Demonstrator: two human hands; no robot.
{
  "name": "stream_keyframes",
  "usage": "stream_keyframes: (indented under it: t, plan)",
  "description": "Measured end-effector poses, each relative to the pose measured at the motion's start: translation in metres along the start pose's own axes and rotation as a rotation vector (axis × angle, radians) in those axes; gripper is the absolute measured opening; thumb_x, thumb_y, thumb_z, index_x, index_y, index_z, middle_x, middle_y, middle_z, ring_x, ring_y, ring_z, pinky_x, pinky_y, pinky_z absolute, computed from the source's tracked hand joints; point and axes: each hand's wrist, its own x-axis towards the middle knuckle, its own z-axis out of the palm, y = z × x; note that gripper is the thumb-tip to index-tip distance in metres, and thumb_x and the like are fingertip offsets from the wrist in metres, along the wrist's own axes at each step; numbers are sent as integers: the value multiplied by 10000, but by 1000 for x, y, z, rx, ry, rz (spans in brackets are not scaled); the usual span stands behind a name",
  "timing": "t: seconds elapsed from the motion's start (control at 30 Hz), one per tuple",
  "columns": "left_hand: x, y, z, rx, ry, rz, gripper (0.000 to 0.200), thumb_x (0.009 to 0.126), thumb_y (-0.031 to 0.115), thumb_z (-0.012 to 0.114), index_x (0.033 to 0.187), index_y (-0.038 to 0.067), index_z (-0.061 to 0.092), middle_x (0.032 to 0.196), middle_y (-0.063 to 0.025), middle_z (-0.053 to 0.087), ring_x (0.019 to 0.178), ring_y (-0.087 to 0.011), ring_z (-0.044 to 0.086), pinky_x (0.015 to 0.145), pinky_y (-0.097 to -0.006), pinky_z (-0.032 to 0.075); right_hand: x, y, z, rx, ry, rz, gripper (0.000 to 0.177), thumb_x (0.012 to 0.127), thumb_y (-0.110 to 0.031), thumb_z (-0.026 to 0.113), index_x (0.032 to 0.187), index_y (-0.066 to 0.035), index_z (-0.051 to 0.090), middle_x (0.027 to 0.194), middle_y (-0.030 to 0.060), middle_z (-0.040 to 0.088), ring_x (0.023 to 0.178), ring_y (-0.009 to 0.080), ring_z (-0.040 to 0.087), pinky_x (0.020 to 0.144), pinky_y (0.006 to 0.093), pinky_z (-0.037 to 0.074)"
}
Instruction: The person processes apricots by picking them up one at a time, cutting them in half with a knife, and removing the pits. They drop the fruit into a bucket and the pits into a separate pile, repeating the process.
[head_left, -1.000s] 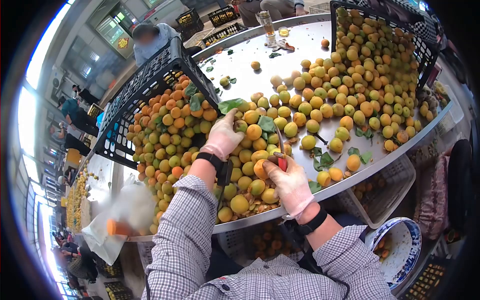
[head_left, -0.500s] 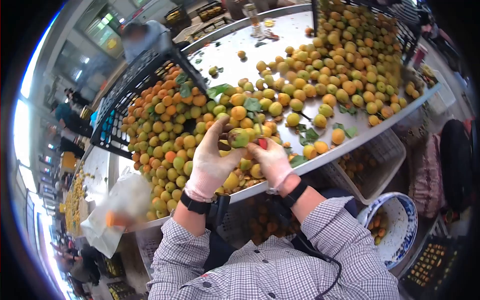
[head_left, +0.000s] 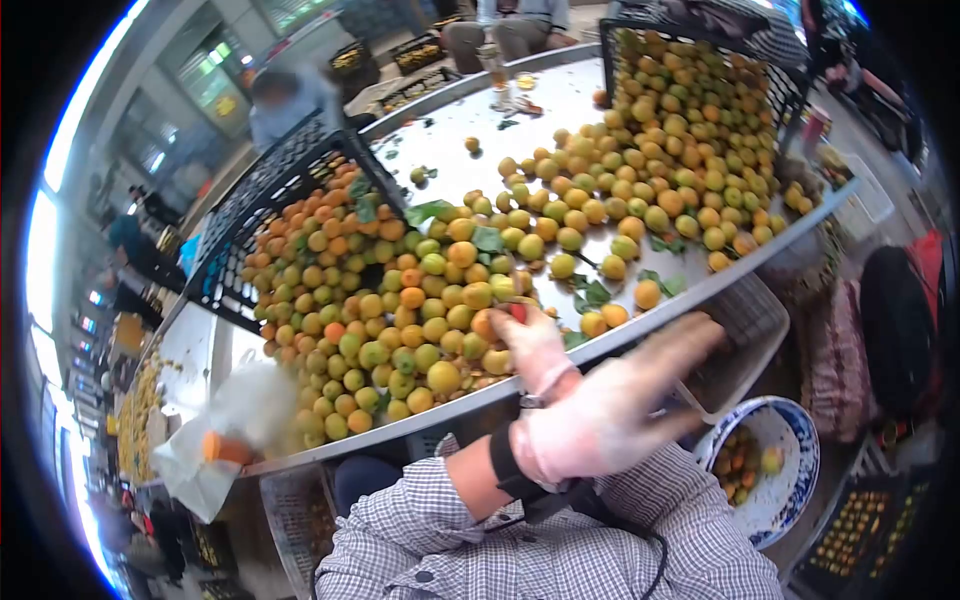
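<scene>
Gloved left hand [head_left: 600, 425] spread wide near a blue-and-white basin [head_left: 775, 510]; gloved right hand [head_left: 540, 355] closed on a red-handled knife [head_left: 517, 312].
In the head view, the left hand's fingers are stretched and blurred, its arm crossed over the right forearm and pointing rightward. The right hand is at the near edge of the metal table [head_left: 450, 112], beside heaped yellow, green and orange apricots [head_left: 443, 377]; I can't tell whether it also holds one. Two tipped black crates, one left [head_left: 262, 185], one right [head_left: 793, 95], have apricots spilling from them. More fruit sits in the basin.
</scene>
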Motion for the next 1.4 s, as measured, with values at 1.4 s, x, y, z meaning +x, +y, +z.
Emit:
stream_keyframes:
  t: [1.4]
  plan:
    - [44, -341, -248, 546, -60, -974, 597, 892, 322, 634, 1389, 8, 528, 1314, -264, 603, 1218, -352, 602, 1068, -382, 453, 10, -51, -15, -125, -42, 210, 454, 893, -329, 720, 1131, 50, 642, 987, 134, 715, 944, 181, 670, 875, 311, 511]
